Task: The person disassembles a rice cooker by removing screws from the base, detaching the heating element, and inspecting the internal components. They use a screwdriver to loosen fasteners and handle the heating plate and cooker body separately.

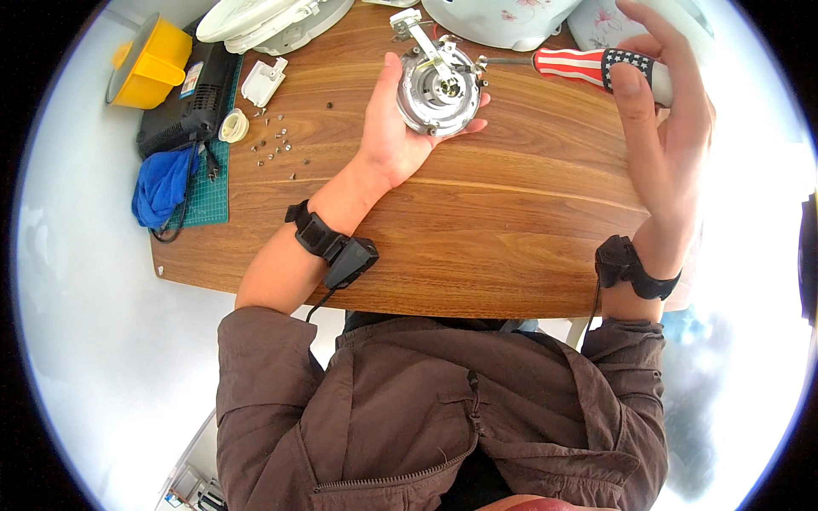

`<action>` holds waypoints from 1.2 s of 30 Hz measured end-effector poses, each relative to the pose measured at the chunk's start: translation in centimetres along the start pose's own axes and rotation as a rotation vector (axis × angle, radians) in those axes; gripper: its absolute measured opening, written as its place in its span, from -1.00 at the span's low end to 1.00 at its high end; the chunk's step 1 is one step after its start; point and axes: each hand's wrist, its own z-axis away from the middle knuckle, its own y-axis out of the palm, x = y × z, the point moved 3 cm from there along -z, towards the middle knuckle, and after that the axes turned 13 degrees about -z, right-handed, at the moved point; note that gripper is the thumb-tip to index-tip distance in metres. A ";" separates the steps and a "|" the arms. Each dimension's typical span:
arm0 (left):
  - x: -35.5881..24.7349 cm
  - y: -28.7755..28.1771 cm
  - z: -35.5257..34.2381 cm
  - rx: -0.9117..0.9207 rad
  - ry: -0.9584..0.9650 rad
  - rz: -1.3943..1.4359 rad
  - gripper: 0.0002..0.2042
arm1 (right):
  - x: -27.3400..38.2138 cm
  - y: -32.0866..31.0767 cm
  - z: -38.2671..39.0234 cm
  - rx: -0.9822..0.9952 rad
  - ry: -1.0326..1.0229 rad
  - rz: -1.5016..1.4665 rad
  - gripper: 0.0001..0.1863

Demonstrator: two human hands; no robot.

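Observation:
My left hand [388,140] cradles a round silver metal assembly [417,106] from below, fingers showing past its right edge. A white lever-like bracket [426,44] sticks up from the assembly toward the far side. In my right hand [669,145] is a screwdriver [569,65], its handle in red and white stripes with white stars on dark blue. The shaft lies almost level, pointing left. Its tip is at the right rim of the assembly, by a small fitting; whether it sits in a screw is too small to tell.
Several loose screws [274,146] lie left of my left hand, near a white plastic piece [263,82] and a cream ring [233,126]. Further left are a black device [175,119], a yellow container [162,64], a blue cloth [162,189] and a green mat [209,200]. White flower-patterned housings [498,25] stand at the back.

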 end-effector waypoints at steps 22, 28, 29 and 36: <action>-0.1 -0.2 -0.1 0.008 0.003 0.009 -0.27 | 1.5 1.2 -0.6 -0.091 0.073 -0.020 -0.42; 0.2 0.3 -0.3 0.062 0.004 0.003 -0.27 | -1.9 -1.4 0.6 -0.055 0.106 -0.413 -0.55; 0.2 0.3 -0.2 0.060 0.005 -0.002 -0.27 | -1.7 -1.4 0.7 -0.050 0.092 -0.440 -0.56; 0.1 0.3 -0.1 0.064 0.003 -0.076 -0.21 | -2.1 -0.7 0.9 -0.003 0.060 -0.476 -0.58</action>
